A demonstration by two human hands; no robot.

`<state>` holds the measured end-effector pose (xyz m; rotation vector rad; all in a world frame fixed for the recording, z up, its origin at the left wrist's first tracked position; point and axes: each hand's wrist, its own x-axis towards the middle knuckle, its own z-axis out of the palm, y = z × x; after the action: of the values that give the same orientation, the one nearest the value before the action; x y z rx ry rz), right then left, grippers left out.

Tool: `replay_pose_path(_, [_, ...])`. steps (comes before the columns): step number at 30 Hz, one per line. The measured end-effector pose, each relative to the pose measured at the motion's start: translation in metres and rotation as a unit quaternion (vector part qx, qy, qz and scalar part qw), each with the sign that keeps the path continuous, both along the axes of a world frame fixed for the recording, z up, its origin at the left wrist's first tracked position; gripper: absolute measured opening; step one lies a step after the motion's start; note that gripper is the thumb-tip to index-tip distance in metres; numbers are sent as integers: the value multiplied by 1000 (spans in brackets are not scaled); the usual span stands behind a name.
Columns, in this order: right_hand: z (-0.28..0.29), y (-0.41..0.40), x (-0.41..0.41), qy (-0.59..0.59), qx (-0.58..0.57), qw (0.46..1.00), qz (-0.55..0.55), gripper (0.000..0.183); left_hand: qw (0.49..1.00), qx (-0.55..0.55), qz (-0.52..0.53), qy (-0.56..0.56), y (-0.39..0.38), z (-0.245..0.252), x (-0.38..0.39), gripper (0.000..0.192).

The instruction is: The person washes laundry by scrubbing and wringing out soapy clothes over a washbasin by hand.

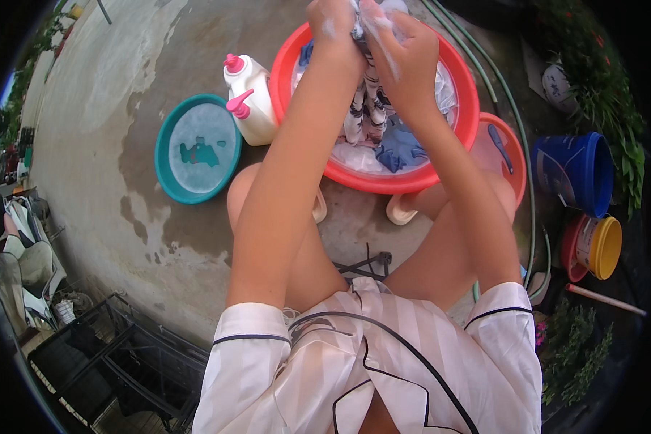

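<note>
Both hands are wet with suds at the top of the view, over a red plastic basin (pixel 399 184). Between them, a black-and-white patterned cloth (pixel 364 111) is bunched in their grip and hangs down into the basin. My left hand (pixel 333 24) grips it from the left, its fingertips cut off by the picture's edge. Close beside it, my right hand (pixel 401 46) is closed on the same cloth, with foam across its back. Blue fabric (pixel 404 144) and white fabric (pixel 358 156) lie wet in the basin's soapy water.
Left of the basin stand a white pump-top bottle (pixel 257 119) and a teal basin (pixel 163 157) of sudsy water. At right are an orange basin (pixel 515 146) holding a blue-handled brush (pixel 500 146), a green hose (pixel 521 130), a blue bucket (pixel 567 168) and a yellow bucket (pixel 605 247).
</note>
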<state>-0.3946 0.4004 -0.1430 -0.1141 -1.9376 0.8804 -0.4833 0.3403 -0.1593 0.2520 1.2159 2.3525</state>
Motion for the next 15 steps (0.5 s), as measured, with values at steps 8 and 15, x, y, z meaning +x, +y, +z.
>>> replay_pose_path(8, [-23, 61, -14, -7, -278, 955, 99, 27, 998, -53, 7, 30, 18, 21, 59, 37])
replay_pose_path(15, [5, 22, -3, 4, -223, 971, 85, 25, 995, -96, 10, -35, 6, 19, 31, 40])
